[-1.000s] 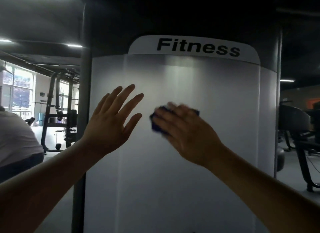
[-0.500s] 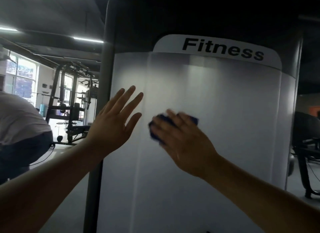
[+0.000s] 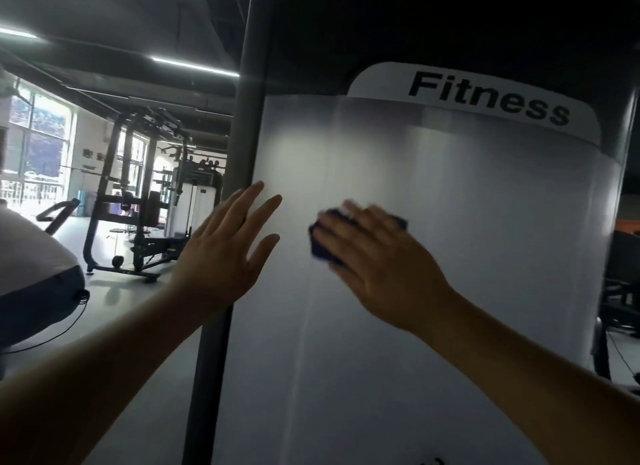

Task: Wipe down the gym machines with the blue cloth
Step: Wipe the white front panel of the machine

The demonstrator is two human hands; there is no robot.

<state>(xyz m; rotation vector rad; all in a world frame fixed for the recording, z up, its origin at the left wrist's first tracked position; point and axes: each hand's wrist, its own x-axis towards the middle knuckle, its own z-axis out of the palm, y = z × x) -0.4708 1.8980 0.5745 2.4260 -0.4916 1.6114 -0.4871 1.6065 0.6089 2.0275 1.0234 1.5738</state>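
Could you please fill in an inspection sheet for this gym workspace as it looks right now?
Surface: white machine panel, upright, with a Fitness label at the top.
Job's things: blue cloth, pressed against the panel, mostly hidden under the fingers.
Clutter: nothing seen.
Grippers: right hand presses the cloth with straight fingers; left hand open, fingers spread by the panel's left edge, contact unclear.
Cables: thin black cable on the floor at the left.
Surroundings: grey post beside the panel, black rack behind, a person in a white shirt at the left, bright windows.
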